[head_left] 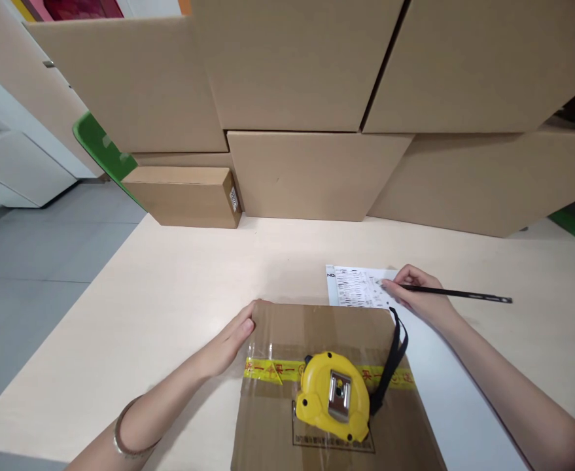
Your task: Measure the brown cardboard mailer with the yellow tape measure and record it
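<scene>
A taped cardboard box (272,333) stands close in front of me, with a yellow tape measure (311,386) and its black wrist strap (390,366) lying on top. My left hand (231,340) rests against the box's left far edge, its fingertips hidden behind the box. Farther right, my right hand (417,294) is closed around a slim black pencil (464,294), whose back end points right. Its writing end is at a white sheet (353,284) covered with handwritten marks, partly hidden by the box.
Large cardboard boxes (297,170) are stacked along the table's far side. A smaller carton (189,199) with a label sits at the far left, by a green panel (101,147). The pale table (179,281) ends at the left, above grey floor tiles (71,242).
</scene>
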Action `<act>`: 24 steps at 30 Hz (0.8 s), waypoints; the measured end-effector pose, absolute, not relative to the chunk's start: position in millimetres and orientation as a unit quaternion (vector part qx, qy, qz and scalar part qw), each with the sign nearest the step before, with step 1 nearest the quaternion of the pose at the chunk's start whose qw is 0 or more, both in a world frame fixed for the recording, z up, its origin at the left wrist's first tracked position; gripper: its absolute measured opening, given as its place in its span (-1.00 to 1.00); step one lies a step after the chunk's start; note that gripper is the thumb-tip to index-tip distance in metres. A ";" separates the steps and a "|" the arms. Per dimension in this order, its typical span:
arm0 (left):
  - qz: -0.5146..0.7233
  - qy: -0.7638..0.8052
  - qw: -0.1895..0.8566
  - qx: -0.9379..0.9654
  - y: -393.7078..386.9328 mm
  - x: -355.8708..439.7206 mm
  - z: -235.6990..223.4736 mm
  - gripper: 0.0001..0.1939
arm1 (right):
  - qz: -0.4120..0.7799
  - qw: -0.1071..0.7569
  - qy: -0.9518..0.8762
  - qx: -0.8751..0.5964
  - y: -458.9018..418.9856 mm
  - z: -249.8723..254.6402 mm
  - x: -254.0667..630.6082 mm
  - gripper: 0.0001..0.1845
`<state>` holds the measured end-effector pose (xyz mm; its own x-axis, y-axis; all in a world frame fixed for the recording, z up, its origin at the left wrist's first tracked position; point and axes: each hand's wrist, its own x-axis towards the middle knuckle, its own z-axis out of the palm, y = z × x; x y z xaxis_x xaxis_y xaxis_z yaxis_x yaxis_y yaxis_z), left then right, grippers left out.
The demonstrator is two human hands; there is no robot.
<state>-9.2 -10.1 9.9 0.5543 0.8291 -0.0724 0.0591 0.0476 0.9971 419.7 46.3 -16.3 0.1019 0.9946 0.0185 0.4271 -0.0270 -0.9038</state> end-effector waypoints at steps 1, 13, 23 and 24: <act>0.307 0.364 0.632 0.612 -10.3 -10.7 6.6 -0.32 | 0.356 0.402 -0.569 -0.623 46.3 -14.7 419.6 -0.53; 0.314 0.388 0.638 0.586 -12.6 -19.4 -11.4 -0.31 | 0.379 0.394 -0.575 -0.609 51.5 -14.8 420.8 -0.49; 0.351 0.406 0.618 0.574 -15.7 -17.9 -22.3 -0.29 | 0.344 0.354 -0.609 -0.620 53.7 -12.6 421.2 -0.45; 0.345 0.405 0.621 0.576 -15.2 -19.2 -22.2 -0.30 | 0.341 0.349 -0.612 -0.622 54.0 -12.1 421.1 -0.45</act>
